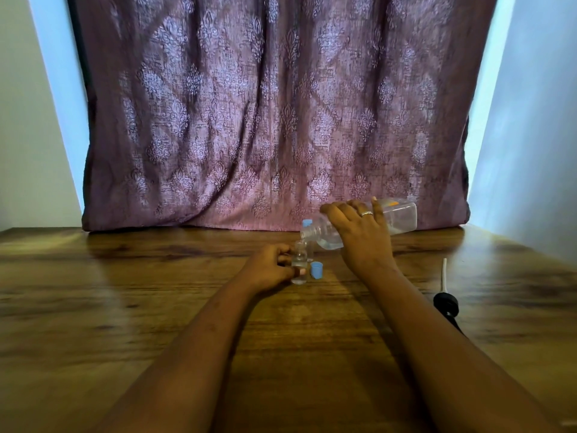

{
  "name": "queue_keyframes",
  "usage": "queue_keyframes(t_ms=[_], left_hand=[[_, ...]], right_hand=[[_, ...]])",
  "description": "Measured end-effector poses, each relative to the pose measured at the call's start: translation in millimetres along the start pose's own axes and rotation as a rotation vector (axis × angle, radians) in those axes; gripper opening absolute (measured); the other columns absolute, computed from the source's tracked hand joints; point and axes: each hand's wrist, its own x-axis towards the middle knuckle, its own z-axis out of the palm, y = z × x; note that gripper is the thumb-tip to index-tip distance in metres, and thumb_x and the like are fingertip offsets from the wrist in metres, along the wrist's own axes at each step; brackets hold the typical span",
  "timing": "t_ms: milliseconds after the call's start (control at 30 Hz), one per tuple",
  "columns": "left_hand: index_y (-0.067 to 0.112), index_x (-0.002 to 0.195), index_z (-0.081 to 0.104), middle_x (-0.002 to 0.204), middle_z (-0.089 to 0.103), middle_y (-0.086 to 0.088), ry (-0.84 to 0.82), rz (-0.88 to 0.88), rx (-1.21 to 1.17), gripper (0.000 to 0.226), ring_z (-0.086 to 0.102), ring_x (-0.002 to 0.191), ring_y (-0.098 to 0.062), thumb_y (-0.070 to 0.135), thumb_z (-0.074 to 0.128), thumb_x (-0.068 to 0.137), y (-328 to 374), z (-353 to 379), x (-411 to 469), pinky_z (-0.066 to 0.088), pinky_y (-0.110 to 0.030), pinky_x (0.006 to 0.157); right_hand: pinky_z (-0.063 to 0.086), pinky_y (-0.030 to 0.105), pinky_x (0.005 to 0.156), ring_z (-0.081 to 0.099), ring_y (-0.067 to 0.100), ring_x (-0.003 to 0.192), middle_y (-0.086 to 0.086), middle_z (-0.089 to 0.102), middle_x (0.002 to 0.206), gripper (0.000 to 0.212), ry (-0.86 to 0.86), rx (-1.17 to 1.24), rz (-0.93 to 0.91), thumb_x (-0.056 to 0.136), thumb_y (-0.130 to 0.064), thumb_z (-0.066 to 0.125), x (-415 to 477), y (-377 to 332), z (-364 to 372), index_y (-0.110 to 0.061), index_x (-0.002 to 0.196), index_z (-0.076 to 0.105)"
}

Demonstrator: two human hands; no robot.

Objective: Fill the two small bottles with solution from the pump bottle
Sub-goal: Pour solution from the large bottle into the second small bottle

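Note:
My right hand (pixel 362 232) grips the large clear pump bottle (pixel 402 215), which is tipped nearly level with its open neck pointing left and down. That neck hangs just over the mouth of a small clear bottle (pixel 299 267) standing upright on the wooden table (pixel 156 292). My left hand (pixel 270 268) pinches this small bottle by its side. A second small bottle with a blue cap (pixel 307 222) stands right behind, mostly hidden by the big bottle's neck. A loose blue cap (pixel 316 270) lies just right of the held small bottle.
The black pump head with its white tube (pixel 446 300) lies on the table at the right. A purple patterned curtain (pixel 274 120) hangs behind the table's far edge, between pale walls.

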Motion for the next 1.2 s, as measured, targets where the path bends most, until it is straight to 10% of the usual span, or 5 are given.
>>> queue_keyframes(t_ms=[1200], left_hand=[[0.031,0.096,0.068,0.096,0.078,0.003,0.010,0.033,0.053,0.031,0.073,0.094,-0.022,0.010,0.078,0.075,-2.1,-0.3,-0.1,0.055,-0.051,0.092]], right_hand=[[0.015,0.053,0.112,0.043,0.027,0.126,-0.002,0.054,0.129,0.062,-0.005,0.010,-0.001,0.076,0.004,0.055,0.2,1.3,0.7,-0.028,0.128,0.043]])
